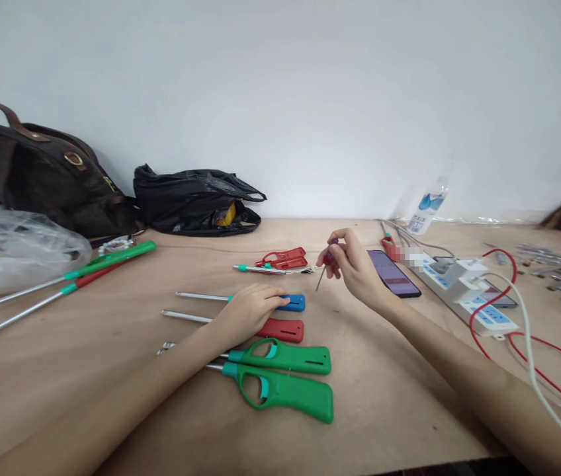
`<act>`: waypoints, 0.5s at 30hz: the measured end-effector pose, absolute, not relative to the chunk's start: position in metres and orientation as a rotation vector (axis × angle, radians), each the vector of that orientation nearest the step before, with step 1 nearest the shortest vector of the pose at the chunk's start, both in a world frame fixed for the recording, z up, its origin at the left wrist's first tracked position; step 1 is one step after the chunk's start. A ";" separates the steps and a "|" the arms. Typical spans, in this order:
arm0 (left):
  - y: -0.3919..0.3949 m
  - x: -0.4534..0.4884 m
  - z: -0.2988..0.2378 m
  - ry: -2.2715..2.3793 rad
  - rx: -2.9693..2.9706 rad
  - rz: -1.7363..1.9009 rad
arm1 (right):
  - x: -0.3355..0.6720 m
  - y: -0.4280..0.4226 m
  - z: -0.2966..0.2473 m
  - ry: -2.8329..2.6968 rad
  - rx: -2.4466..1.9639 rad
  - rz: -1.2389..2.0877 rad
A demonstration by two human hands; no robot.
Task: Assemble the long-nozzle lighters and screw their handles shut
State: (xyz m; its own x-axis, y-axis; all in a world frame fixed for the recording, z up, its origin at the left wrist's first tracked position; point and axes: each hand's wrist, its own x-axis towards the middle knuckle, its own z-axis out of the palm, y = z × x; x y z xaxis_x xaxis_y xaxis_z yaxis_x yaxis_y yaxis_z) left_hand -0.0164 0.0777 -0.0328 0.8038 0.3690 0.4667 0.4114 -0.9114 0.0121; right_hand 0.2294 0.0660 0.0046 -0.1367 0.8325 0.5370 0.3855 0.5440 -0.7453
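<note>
My right hand (347,264) is raised above the table, its fingers closed round the dark red-purple handle of a small screwdriver (321,276). The thin shaft points down. My left hand (253,307) lies over a blue gas lighter (296,303), fingers bent on its handle; the hand hides the trigger part. Just below it lies a red gas lighter (285,330), partly under the hand. Two green gas lighters, an upper one (303,359) and a lower one (300,395), lie nearer me. Behind my left hand is an opened red lighter casing (285,259), with a metal tube (263,269) beside it.
At the left lie a green lighter (116,256) and a red one, near a clear plastic bag (22,248), a brown bag (47,178) and a black plastic bag (191,198). On the right are a phone (394,272), a power strip (489,317), cables, a bottle (428,208) and metal parts (558,264).
</note>
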 end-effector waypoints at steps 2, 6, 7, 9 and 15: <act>0.077 -0.016 -0.033 -0.629 -2.895 -0.728 | 0.219 0.058 0.012 -1.649 -0.862 0.725; 0.077 -0.016 -0.032 -0.635 -2.889 -0.720 | 0.210 0.050 0.014 -1.633 -0.825 0.834; 0.077 -0.017 -0.032 -0.638 -2.887 -0.718 | 0.210 0.050 0.013 -1.637 -0.830 0.830; 0.077 -0.017 -0.032 -0.641 -2.885 -0.718 | 0.212 0.051 0.010 -1.645 -0.827 0.819; 0.078 -0.016 -0.034 -0.634 -2.884 -0.725 | 0.213 0.055 0.005 -1.668 -0.809 0.809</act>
